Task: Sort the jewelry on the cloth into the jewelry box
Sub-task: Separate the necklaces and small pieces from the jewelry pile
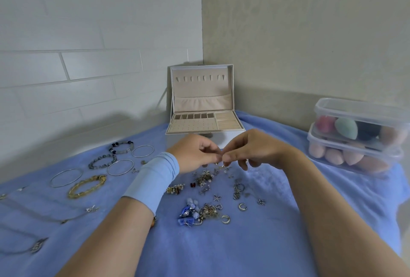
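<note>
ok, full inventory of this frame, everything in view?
open beige jewelry box: one, beige, back centre on the cloth
blue towel cloth: one, blue, under everything
thin silver bangles: three, silver, left
beaded bracelets: two, dark grey, left rear
yellow chain bracelet: one, yellow, left
fine silver chains: count unclear, silver, far left
small earrings and rings: many, mixed, centre
clear plastic tubs of makeup sponges: two, stacked, right
small metal piece: one, pinched by both hands
left hand, right hand: above the centre pile
</note>
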